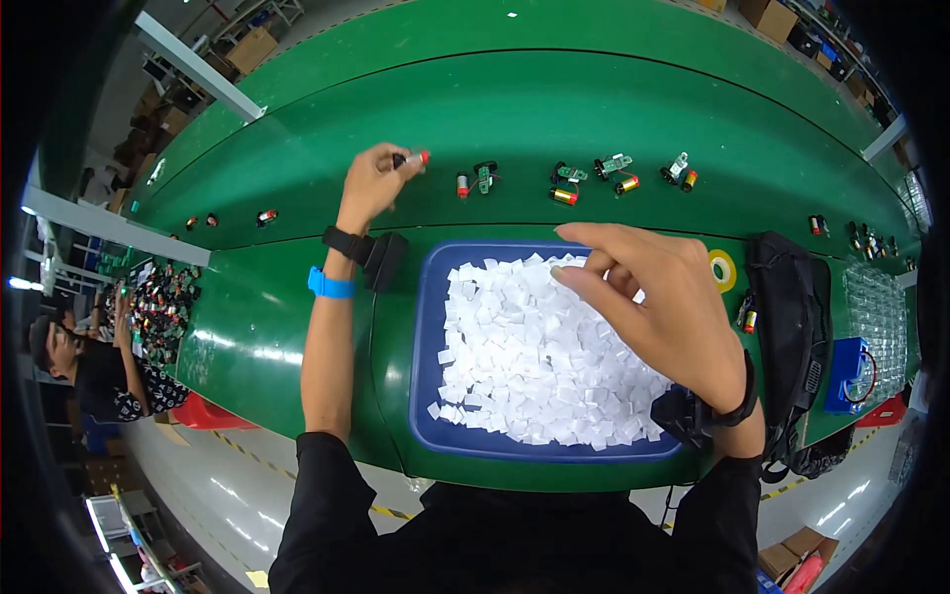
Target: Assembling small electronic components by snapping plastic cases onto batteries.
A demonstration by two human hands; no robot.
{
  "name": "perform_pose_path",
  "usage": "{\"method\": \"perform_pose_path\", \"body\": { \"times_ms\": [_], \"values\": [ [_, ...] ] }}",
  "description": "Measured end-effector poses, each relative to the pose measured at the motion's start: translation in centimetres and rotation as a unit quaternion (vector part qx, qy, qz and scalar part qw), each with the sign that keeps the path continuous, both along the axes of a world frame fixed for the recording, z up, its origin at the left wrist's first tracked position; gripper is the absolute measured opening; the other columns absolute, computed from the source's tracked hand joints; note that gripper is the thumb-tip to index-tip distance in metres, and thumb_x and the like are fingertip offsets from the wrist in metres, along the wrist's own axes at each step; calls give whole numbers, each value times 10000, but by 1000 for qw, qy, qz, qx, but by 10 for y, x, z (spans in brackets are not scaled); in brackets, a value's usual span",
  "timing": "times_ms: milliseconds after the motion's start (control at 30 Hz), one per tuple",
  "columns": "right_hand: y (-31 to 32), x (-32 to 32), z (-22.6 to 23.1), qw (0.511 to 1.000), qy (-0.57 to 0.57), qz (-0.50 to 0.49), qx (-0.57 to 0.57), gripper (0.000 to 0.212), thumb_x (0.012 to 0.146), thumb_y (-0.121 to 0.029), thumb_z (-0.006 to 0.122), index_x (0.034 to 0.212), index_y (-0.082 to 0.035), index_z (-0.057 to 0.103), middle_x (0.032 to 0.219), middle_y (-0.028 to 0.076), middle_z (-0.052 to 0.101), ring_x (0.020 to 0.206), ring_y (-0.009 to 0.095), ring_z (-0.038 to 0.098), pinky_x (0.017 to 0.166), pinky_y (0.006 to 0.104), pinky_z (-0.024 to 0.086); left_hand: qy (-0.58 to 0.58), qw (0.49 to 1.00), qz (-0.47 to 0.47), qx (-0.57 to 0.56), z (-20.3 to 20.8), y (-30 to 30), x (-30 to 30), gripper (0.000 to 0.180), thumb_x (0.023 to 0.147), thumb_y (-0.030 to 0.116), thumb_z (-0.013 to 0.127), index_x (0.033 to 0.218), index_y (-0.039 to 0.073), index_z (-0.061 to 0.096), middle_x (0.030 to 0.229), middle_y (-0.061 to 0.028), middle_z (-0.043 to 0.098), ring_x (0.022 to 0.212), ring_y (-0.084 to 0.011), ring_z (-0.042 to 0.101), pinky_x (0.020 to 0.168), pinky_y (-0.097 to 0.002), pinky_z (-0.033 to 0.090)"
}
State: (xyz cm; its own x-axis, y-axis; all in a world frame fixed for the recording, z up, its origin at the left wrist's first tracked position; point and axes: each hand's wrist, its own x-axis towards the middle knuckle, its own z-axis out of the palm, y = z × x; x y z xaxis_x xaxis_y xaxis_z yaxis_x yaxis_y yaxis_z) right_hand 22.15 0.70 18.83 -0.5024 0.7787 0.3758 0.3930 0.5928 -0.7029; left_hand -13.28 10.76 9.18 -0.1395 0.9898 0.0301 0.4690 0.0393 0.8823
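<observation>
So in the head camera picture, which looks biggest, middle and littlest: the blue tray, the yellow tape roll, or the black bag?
1. Blue tray, biggest by far.
2. Black bag, narrower, though the picture's bent edge may squash it.
3. Yellow tape roll, clearly the littlest.

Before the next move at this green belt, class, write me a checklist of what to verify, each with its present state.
1. Left hand holds a small part with a red tip: ok.
2. Right hand over the blue tray of white squares: ok.
3. A square pinched in the right fingers: cannot tell.
4. More small assemblies lying in a row on the belt: ok.
5. Tray sits beside the belt's edge: ok.
</observation>
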Motion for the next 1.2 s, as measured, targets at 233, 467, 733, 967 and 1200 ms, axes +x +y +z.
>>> {"method": "perform_pose_path", "body": {
  "times_ms": [233,467,733,967,1200],
  "values": [
    [2,6,-5,998,-39,-6,43,234,824,-105,761,1015,11,691,732,82,674,538,173,618,501,280,467,481,823,-20,301,-33,15,7,365,881,268,718,1175,65,643,988,-124,680,924,-246,568,832,-386,468],
    [5,8,-2,998,-49,10,46,216,821,-114,764,982,12,693,727,78,672,538,185,621,503,288,471,406,880,-240,56,-25,45,44,429,846,244,758,1216,76,617,1046,-140,648,1005,-279,551,847,-379,474],
    [10,0,-2,992,-74,-16,99,235,819,-159,771,972,1,693,779,87,677,645,198,644,543,292,482,106,969,-215,54,56,-39,89,329,871,61,723,1155,0,568,1053,-101,623,985,-155,593,719,-275,538],
    [11,-6,-5,992,-19,-10,125,178,806,-53,760,965,-4,697,766,96,662,650,216,632,548,308,479,-88,954,-277,70,94,-96,128,324,822,-25,738,1104,23,586,1138,-94,566,1010,-160,579,816,-304,539],
    [7,-3,3,985,-15,-9,170,184,768,21,759,946,-1,716,793,105,679,648,209,638,546,292,485,288,804,-239,462,96,-98,125,371,782,-25,761,1102,37,584,1173,-98,559,1003,-179,579,882,-332,491]
  ]
}}
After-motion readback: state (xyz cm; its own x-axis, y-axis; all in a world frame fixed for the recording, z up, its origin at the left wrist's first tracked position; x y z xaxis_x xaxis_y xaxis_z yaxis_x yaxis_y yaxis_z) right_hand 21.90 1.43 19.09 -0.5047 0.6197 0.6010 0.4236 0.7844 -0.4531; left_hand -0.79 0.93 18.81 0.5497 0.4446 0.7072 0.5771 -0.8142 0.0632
